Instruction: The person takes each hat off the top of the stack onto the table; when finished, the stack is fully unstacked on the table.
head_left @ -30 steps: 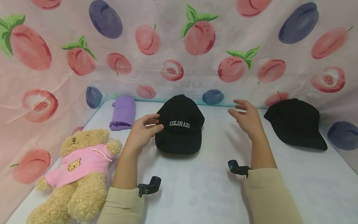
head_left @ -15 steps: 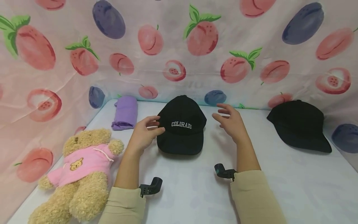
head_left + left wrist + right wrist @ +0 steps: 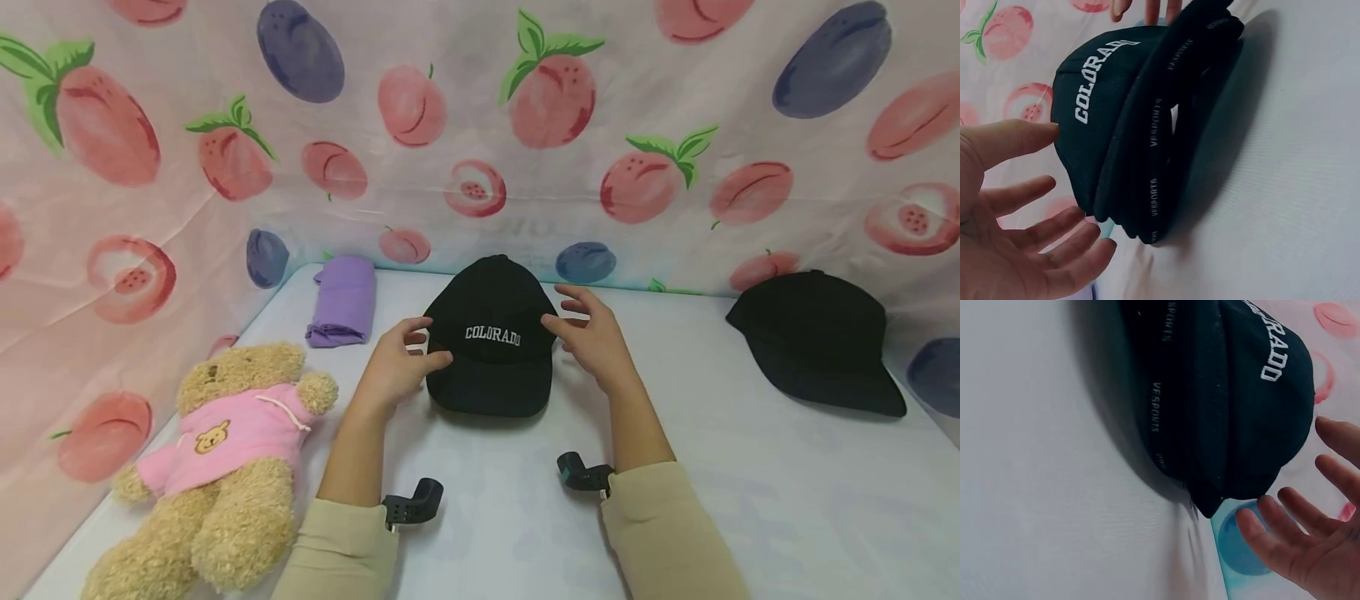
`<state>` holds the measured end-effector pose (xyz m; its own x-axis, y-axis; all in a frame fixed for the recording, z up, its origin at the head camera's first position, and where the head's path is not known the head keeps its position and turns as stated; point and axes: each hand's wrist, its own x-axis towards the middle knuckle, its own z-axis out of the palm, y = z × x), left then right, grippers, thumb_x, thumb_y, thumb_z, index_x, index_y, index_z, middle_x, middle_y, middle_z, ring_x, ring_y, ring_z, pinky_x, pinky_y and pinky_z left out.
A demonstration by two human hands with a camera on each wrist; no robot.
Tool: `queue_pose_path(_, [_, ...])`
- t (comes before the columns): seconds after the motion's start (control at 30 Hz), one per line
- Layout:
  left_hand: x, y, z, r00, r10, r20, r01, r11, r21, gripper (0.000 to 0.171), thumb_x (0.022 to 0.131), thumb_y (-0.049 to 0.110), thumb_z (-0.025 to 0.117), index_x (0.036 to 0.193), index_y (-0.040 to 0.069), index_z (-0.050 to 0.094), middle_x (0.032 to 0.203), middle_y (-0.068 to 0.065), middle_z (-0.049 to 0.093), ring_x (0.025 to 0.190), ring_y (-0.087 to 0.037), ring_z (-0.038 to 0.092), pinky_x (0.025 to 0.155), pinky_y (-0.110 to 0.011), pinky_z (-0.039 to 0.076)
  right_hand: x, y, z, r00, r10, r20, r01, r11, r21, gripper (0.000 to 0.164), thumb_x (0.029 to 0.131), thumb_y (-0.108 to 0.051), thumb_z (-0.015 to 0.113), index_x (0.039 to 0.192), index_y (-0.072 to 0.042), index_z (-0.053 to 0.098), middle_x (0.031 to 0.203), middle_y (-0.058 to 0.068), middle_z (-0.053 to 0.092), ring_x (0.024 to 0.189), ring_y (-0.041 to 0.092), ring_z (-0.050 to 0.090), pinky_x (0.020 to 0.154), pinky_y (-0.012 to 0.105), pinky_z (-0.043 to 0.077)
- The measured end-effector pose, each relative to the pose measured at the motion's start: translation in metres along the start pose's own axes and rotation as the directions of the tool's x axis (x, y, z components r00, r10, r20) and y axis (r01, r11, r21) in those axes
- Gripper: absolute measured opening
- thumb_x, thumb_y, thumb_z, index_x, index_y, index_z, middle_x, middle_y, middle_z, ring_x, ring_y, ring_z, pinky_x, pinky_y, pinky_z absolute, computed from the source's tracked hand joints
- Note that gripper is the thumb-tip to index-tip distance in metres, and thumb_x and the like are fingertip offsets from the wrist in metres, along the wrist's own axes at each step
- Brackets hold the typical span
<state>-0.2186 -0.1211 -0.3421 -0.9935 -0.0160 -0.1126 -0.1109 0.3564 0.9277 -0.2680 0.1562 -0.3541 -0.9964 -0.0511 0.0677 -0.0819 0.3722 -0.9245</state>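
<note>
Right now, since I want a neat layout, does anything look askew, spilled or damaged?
Nothing looks spilled or damaged. The far-right cap and teddy bear look askew, both lying aslant, while the COLORADO cap sits nearly square, brim to the front.

Cap [image 3: 491, 321] on the table [image 3: 510, 508]; bear [image 3: 236, 433] and, farther back, cloth [image 3: 343, 302] to its left; 2nd cap [image 3: 821, 343] to its right.

From the head, farther back, the table [image 3: 495, 508] is viewed forward and down; the shared Colorado cap [image 3: 491, 300] is seen close, from opposite sides, by both wrist views.
</note>
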Motion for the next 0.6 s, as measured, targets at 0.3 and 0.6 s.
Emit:
queue_pose_path(0.3, [0.002, -0.007, 0.008, 1.000, -0.018, -0.006, 0.018, 0.986, 0.163, 0.072, 0.088, 0.014, 0.074, 0.153, 0.005, 0.046, 0.139, -0.028, 0.056, 0.117, -0.040, 0.061, 0.096, -0.047, 0.054, 0.001, 0.005, 0.007, 0.998, 0.028, 0.053, -0.027, 0.999, -0.019, 0.064, 0.099, -0.023, 0.069, 0.158, -0.020, 0.044, 0.153, 0.023, 0.048, 0.134, 0.040, 0.057, 0.093, 0.049, 0.059])
queue_pose_path(0.6, [0.003, -0.007, 0.011, 1.000, -0.024, -0.017, 0.027, 0.981, 0.190, 0.073, 0.086, 0.015, 0.075, 0.153, 0.004, 0.047, 0.136, -0.028, 0.057, 0.117, -0.041, 0.059, 0.099, -0.050, 0.050, 0.002, 0.006, 0.013, 0.998, 0.042, 0.039, -0.041, 0.999, -0.018, 0.063, 0.098, -0.020, 0.072, 0.155, -0.020, 0.047, 0.150, 0.019, 0.050, 0.130, 0.036, 0.059, 0.090, 0.047, 0.060])
